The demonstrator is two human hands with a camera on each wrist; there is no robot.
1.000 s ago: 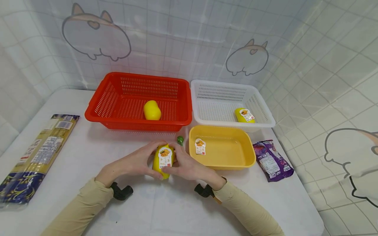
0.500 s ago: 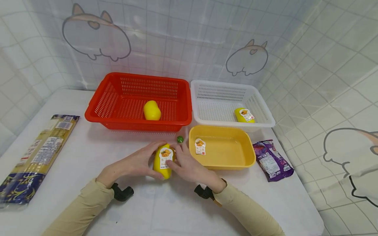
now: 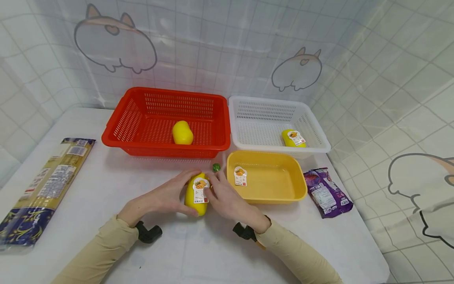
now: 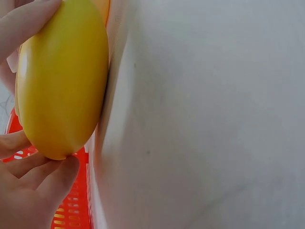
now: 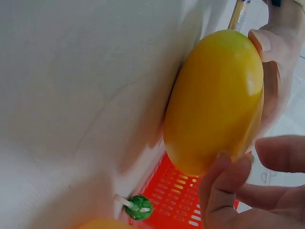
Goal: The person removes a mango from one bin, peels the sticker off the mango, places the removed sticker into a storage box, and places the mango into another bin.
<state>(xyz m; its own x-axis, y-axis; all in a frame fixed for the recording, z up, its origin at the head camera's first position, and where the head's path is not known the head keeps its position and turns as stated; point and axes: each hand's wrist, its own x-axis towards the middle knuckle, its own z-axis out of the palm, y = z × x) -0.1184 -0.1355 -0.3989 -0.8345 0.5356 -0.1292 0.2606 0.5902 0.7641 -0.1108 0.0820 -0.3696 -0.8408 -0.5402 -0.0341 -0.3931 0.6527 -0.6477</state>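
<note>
A yellow mango (image 3: 192,196) with a white printed sticker (image 3: 200,185) stands out in the middle of the table, its sticker facing up. My left hand (image 3: 164,196) grips it from the left, thumb near its front end and fingers at its far end. From the right, my right hand (image 3: 229,198) holds its far end with bent fingertips while the thumb lies at the sticker's right side. In the right wrist view, the fingertips (image 5: 236,168) touch the mango's end. The left wrist view shows the mango's smooth side (image 4: 66,81), sticker hidden.
Behind are a red basket (image 3: 166,151) with a plain mango (image 3: 182,133) and a white basket (image 3: 276,103) with a stickered mango (image 3: 293,138). A yellow tub (image 3: 269,189), green lollipop (image 3: 216,167), purple snack bag (image 3: 327,193) and long noodle-like packet (image 3: 49,185) surround the hands.
The mango has turned slightly, its sticker shifting a little to the right. My right thumb has moved up and right along the sticker. The left hand keeps its grip.
</note>
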